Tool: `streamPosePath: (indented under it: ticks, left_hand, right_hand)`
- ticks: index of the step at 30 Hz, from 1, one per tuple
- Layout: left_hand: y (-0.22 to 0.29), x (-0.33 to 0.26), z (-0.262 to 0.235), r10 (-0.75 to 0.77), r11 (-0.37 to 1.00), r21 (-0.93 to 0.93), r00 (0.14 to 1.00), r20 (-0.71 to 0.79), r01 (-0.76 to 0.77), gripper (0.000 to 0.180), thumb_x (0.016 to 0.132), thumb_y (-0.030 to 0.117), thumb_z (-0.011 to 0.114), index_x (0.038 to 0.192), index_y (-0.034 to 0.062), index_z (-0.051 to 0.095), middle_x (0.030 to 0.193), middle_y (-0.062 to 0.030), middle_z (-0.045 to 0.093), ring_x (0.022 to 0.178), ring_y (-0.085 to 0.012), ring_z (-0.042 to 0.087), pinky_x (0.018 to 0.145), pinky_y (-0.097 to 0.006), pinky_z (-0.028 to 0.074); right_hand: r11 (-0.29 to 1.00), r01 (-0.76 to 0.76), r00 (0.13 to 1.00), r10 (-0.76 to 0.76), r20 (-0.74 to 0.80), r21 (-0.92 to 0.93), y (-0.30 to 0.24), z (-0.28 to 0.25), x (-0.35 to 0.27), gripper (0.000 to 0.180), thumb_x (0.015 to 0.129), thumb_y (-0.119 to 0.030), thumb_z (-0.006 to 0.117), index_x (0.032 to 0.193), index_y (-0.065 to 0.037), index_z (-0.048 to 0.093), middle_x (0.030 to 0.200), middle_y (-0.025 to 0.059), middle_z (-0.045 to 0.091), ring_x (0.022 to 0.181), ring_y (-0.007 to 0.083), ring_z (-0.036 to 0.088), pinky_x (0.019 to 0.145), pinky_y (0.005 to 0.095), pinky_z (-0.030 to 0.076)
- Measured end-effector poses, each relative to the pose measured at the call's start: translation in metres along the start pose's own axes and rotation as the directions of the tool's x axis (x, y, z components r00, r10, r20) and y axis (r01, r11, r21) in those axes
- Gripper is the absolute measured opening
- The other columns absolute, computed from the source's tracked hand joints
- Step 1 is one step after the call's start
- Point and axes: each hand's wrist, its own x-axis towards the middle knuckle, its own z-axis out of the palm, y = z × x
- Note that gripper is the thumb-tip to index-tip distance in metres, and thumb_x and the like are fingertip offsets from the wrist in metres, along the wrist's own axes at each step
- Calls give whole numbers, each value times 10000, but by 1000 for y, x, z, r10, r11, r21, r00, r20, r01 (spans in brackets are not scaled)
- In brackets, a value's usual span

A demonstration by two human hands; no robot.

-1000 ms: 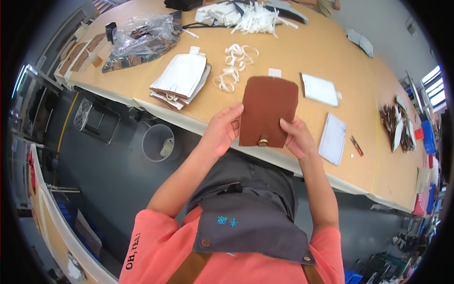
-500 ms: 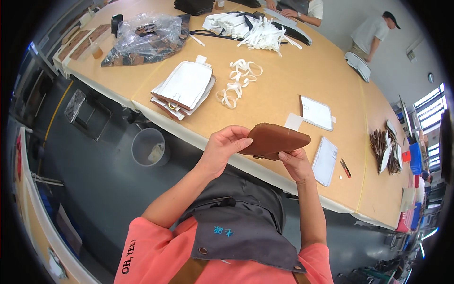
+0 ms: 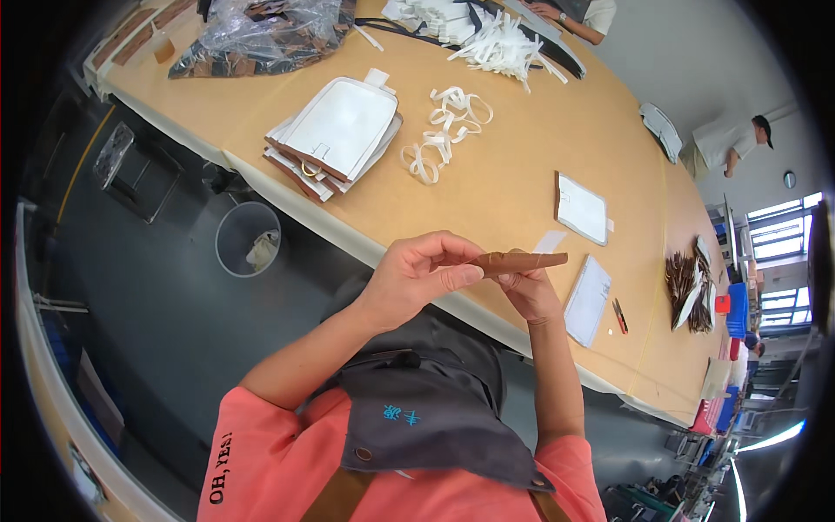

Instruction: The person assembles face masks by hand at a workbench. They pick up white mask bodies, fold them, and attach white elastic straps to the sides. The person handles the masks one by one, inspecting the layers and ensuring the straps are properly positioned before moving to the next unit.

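A flat brown leather piece [image 3: 522,261] is held edge-on in front of me, just above the near edge of the tan table [image 3: 522,139]. My left hand [image 3: 417,278] pinches its left end from above. My right hand [image 3: 531,291] supports it from beneath. On the table behind it lie a stack of white-backed leather panels [image 3: 335,135], a pile of white strap loops [image 3: 439,130], and two single white-faced panels [image 3: 581,207] [image 3: 588,300].
Small red-handled snips [image 3: 618,315] lie beside the right panel. A clear plastic bag of brown pieces [image 3: 261,35] sits far left, white strips [image 3: 496,43] far centre, dark brown pieces [image 3: 683,283] at right. A waste bin [image 3: 248,239] stands on the floor. Other people are at the far side.
The leather piece, first held flat facing me, has been tilted until only its edge shows. Both hands stayed on it and moved slightly lower toward my body.
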Motion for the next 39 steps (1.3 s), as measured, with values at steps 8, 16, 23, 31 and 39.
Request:
streamPosePath:
  ticks: [8,16,23,31,39]
  left_hand:
    - [19,-19,-39,69,998,29,927,-369,-63,273,950,12,648,1222,1,631,1165,-66,650,1110,-135,602,954,-280,472]
    - [15,-56,-85,92,993,108,841,-533,-41,199,981,69,635,1164,-4,658,1099,-58,684,1043,-111,623,936,-264,483]
    - [52,-55,-114,294,946,292,753,-589,-141,186,963,83,647,1129,0,655,1091,-83,687,1044,-139,637,973,-306,495]
    - [93,42,-153,7,969,-211,870,-492,-127,646,1054,484,437,1474,-2,378,1342,-140,576,1230,-251,571,1016,-394,481]
    - [96,62,-155,48,950,274,791,-610,153,658,932,-25,568,1535,5,306,1381,-176,560,1202,-219,604,968,-341,530]
  right_hand:
    - [853,29,973,-144,-181,-521,-80,43,32,124,955,6,619,1060,-23,678,997,16,692,981,125,630,883,273,502]
    - [484,583,749,-631,201,-653,-128,138,174,267,1002,77,472,1213,19,625,1214,111,683,1143,167,625,1025,305,459]
    - [455,175,936,-352,4,-873,-132,165,224,305,994,-160,593,1239,21,620,916,112,706,864,160,672,785,302,524]
    - [-194,148,986,104,130,-970,-87,244,251,376,992,-173,481,1197,138,532,828,270,693,759,410,696,715,496,547]
    - [215,289,931,-288,222,-933,-28,184,180,293,987,-181,584,1234,-26,611,979,167,723,819,318,718,667,416,559]
